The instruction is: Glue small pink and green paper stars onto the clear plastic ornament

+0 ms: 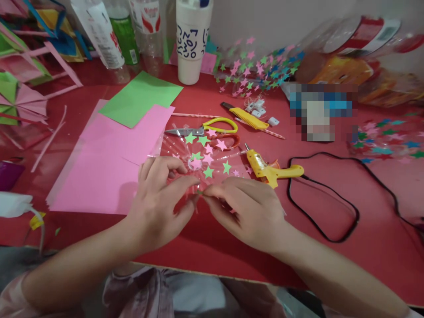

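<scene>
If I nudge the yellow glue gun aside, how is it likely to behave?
The yellow glue gun looks like rigid plastic, so it should probably keep its shape. Lying on its side with the handle sticking out, it would likely slide or pivot rather than roll. The black cord at its handle end may drag or tug against the push.

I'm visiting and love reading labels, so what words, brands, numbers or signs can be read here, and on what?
No full word is clear.
White cup: dark blue marks, not legible.
Clear bottle: red lettering, perhaps starting "W", too blurred.
White-labelled bottle: print too blurred.
Green-labelled bottle: barcode, digits too small.
Large bottle lying at right: label unreadable.
</scene>
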Demonstrator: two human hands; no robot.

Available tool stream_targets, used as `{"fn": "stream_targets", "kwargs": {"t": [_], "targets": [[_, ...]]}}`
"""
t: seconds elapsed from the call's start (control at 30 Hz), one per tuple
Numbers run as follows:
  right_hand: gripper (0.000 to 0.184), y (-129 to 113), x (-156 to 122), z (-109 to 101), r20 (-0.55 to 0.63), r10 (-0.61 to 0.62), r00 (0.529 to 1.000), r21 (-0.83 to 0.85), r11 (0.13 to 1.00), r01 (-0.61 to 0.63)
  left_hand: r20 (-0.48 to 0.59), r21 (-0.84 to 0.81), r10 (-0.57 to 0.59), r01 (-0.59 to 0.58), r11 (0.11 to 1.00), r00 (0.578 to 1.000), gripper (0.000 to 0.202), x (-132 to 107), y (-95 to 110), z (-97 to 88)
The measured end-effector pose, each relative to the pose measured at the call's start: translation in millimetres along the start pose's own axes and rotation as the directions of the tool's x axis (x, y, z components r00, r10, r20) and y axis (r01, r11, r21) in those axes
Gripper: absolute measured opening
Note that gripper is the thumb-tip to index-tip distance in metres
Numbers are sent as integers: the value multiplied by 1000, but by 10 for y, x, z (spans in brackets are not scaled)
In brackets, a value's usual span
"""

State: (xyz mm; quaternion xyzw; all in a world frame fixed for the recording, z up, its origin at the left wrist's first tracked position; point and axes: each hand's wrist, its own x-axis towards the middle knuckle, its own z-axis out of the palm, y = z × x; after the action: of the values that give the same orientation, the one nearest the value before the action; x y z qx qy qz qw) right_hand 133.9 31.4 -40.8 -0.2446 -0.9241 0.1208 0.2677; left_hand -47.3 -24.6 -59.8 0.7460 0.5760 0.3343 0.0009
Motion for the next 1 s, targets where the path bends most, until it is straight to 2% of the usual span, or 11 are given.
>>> {"fn": "stream_targets", "kwargs": {"t": [0.2,0.5,0.73,1.0], "targets": [[16,11,-5,-2,-12,-55,998,-70,996,54,35,-35,17,-16,999,999,16,0,8,-23],[19,23,7,10,-3,-33,999,-79,996,33,55,-33,37,-35,999,998,15,10,28,-41],[15,-2,12,16,-26,30,999,-27,999,-30,61,-48,18,-15,999,998,13,12,43,-47],[13,-17,2,51,-36,83,996,6,997,-83,69,-185,-21,33,982,997,8,34,58,-54]]}}
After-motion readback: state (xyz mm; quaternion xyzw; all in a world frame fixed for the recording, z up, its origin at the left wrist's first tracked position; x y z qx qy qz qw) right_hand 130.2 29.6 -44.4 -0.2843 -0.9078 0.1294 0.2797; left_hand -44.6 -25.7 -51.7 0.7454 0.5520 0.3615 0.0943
